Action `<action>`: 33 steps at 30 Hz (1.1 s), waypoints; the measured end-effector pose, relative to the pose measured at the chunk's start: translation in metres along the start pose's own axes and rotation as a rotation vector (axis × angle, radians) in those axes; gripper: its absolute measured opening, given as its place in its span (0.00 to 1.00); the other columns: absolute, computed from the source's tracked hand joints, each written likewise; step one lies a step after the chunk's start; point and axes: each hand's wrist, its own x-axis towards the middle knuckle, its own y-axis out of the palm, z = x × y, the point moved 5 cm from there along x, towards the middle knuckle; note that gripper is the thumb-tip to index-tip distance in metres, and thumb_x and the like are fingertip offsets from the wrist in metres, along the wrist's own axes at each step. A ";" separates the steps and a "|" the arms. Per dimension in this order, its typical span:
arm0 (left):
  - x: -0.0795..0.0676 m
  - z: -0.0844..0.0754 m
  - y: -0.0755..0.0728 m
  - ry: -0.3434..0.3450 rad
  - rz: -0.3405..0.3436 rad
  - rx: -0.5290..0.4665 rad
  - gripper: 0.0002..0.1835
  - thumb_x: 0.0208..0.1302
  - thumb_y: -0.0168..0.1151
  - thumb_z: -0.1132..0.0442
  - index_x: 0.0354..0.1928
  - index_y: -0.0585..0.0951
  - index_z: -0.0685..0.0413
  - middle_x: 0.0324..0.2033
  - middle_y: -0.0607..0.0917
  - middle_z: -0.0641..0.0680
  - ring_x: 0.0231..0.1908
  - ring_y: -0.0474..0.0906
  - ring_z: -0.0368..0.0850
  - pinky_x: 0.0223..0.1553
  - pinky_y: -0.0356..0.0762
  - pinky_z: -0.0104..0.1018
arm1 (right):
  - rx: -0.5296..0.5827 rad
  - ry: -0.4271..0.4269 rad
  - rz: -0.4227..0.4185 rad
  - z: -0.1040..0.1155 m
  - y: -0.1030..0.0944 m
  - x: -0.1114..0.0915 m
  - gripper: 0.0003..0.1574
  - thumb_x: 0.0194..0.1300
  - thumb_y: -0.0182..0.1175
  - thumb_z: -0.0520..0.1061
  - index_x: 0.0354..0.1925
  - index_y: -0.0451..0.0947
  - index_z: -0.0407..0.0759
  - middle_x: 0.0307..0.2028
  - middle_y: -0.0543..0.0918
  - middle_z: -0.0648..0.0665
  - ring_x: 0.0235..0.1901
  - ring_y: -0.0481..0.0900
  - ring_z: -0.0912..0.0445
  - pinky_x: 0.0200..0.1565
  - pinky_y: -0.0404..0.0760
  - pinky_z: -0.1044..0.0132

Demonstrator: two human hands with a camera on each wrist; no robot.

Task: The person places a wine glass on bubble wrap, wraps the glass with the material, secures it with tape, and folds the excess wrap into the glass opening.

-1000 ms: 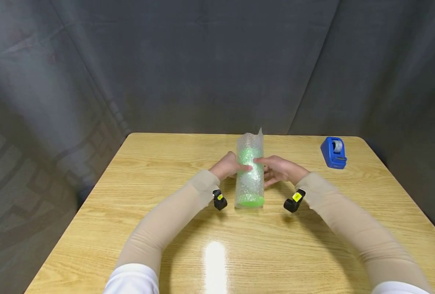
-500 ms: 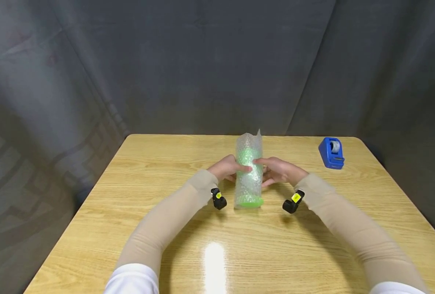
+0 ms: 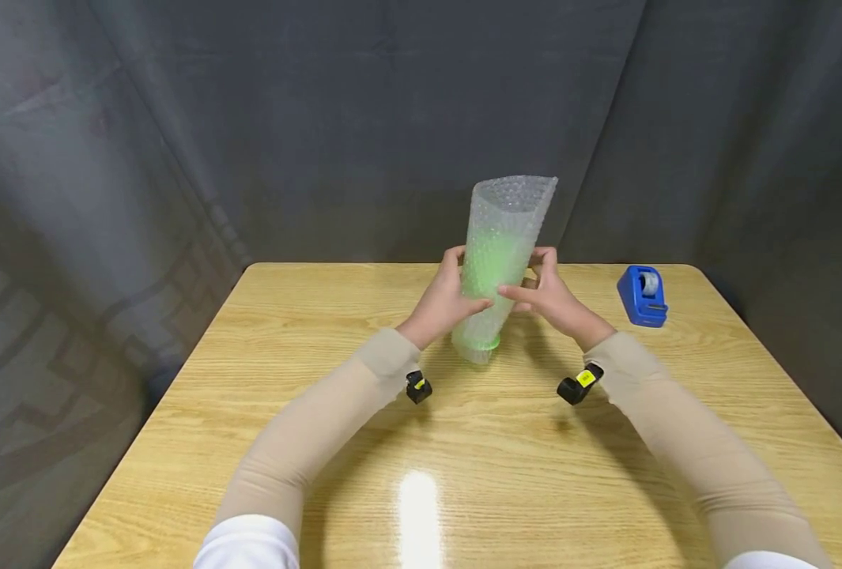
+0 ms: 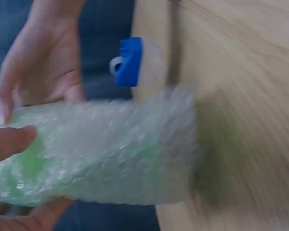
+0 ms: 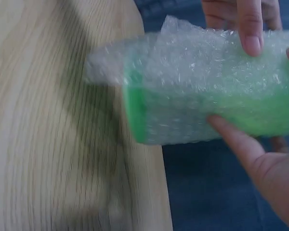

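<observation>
A green cylinder in bubble wrap (image 3: 495, 257) stands tilted between both hands in the head view, its loose wrap flaring at the top. My left hand (image 3: 440, 307) grips its left side, thumb across the front. From the right, my right hand (image 3: 557, 302) holds it with the thumb on the near face and fingers behind. In the right wrist view the cylinder's green end (image 5: 135, 106) shows through the wrap (image 5: 183, 62), apart from the table with a shadow below. What the green thing is inside the wrap cannot be made out.
A blue tape dispenser (image 3: 643, 296) with a roll of clear tape stands at the table's back right. The wooden table (image 3: 285, 411) spans the view, and dark grey curtains (image 3: 392, 134) hang behind and beside it.
Lying on the table before, the wrapped cylinder is now raised and tipped up, its far end higher. Both hands have risen with it and moved farther back. The dispenser has stayed put.
</observation>
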 end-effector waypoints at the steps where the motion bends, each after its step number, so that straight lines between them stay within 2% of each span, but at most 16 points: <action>1: -0.001 -0.001 0.001 0.026 -0.013 0.000 0.49 0.56 0.72 0.62 0.71 0.48 0.55 0.68 0.61 0.60 0.66 0.66 0.53 0.62 0.72 0.44 | -0.025 -0.049 -0.006 0.002 -0.001 0.000 0.40 0.63 0.60 0.34 0.57 0.40 0.48 0.66 0.49 0.37 0.68 0.57 0.37 0.52 0.80 0.59; 3: -0.003 0.001 0.004 0.054 -0.029 -0.016 0.50 0.55 0.72 0.65 0.71 0.47 0.56 0.67 0.59 0.60 0.66 0.65 0.54 0.62 0.72 0.42 | -0.059 -0.124 -0.008 0.003 -0.002 -0.001 0.43 0.60 0.61 0.30 0.56 0.41 0.50 0.66 0.50 0.40 0.69 0.55 0.38 0.58 0.74 0.54; 5: -0.005 0.007 0.010 0.063 -0.032 -0.040 0.50 0.55 0.72 0.67 0.70 0.46 0.56 0.67 0.57 0.60 0.66 0.65 0.55 0.62 0.71 0.41 | -0.080 -0.164 0.000 -0.001 -0.002 -0.001 0.48 0.56 0.63 0.26 0.57 0.41 0.50 0.66 0.50 0.41 0.69 0.53 0.40 0.63 0.66 0.47; 7: -0.008 0.013 0.016 0.045 -0.021 -0.056 0.50 0.55 0.72 0.68 0.69 0.46 0.55 0.67 0.55 0.60 0.66 0.64 0.55 0.62 0.71 0.41 | -0.082 -0.174 0.016 -0.007 -0.001 -0.001 0.51 0.53 0.63 0.24 0.58 0.40 0.50 0.66 0.49 0.40 0.69 0.52 0.40 0.66 0.60 0.41; 10: -0.010 0.021 0.022 0.031 -0.012 -0.075 0.49 0.55 0.71 0.68 0.68 0.45 0.55 0.66 0.55 0.60 0.66 0.64 0.55 0.63 0.71 0.42 | -0.098 -0.182 0.032 -0.015 0.000 -0.001 0.52 0.52 0.64 0.23 0.58 0.39 0.48 0.67 0.48 0.38 0.69 0.50 0.40 0.69 0.54 0.39; 14: -0.010 0.024 0.024 0.042 -0.010 -0.100 0.50 0.55 0.71 0.69 0.68 0.45 0.54 0.65 0.55 0.60 0.66 0.63 0.56 0.62 0.71 0.43 | -0.104 -0.190 0.035 -0.020 0.000 -0.001 0.52 0.52 0.63 0.23 0.58 0.39 0.48 0.67 0.48 0.36 0.69 0.51 0.40 0.69 0.53 0.38; 23: -0.008 0.025 0.026 0.035 0.014 -0.112 0.50 0.56 0.71 0.68 0.69 0.44 0.51 0.65 0.54 0.59 0.65 0.63 0.55 0.61 0.72 0.44 | -0.155 -0.137 0.064 -0.023 -0.005 -0.002 0.54 0.55 0.64 0.28 0.62 0.35 0.44 0.68 0.46 0.34 0.70 0.48 0.38 0.68 0.53 0.36; 25: -0.007 0.025 0.026 0.041 0.012 -0.109 0.50 0.56 0.71 0.68 0.69 0.44 0.52 0.65 0.54 0.59 0.65 0.63 0.55 0.61 0.72 0.44 | -0.179 -0.140 0.076 -0.020 -0.007 -0.004 0.56 0.56 0.64 0.29 0.63 0.34 0.44 0.68 0.45 0.34 0.70 0.48 0.39 0.67 0.55 0.38; 28: -0.008 0.025 0.026 0.045 0.004 -0.094 0.50 0.56 0.71 0.67 0.69 0.45 0.54 0.66 0.54 0.60 0.64 0.64 0.55 0.61 0.72 0.44 | -0.178 -0.168 0.036 -0.009 -0.010 -0.008 0.54 0.56 0.63 0.27 0.63 0.35 0.49 0.65 0.48 0.39 0.66 0.55 0.42 0.63 0.67 0.45; 31: -0.008 0.024 0.026 0.044 -0.004 -0.073 0.49 0.55 0.72 0.67 0.68 0.46 0.55 0.66 0.55 0.61 0.63 0.64 0.54 0.61 0.72 0.43 | -0.169 -0.294 -0.063 0.008 -0.013 -0.013 0.51 0.55 0.63 0.25 0.60 0.41 0.50 0.61 0.53 0.45 0.60 0.60 0.51 0.56 0.73 0.61; 33: -0.008 0.023 0.025 0.043 -0.009 -0.060 0.49 0.55 0.72 0.66 0.68 0.46 0.55 0.65 0.55 0.62 0.63 0.65 0.54 0.60 0.72 0.43 | -0.221 -0.420 -0.121 0.019 -0.013 -0.017 0.46 0.54 0.64 0.24 0.59 0.46 0.45 0.59 0.55 0.45 0.58 0.61 0.54 0.56 0.72 0.67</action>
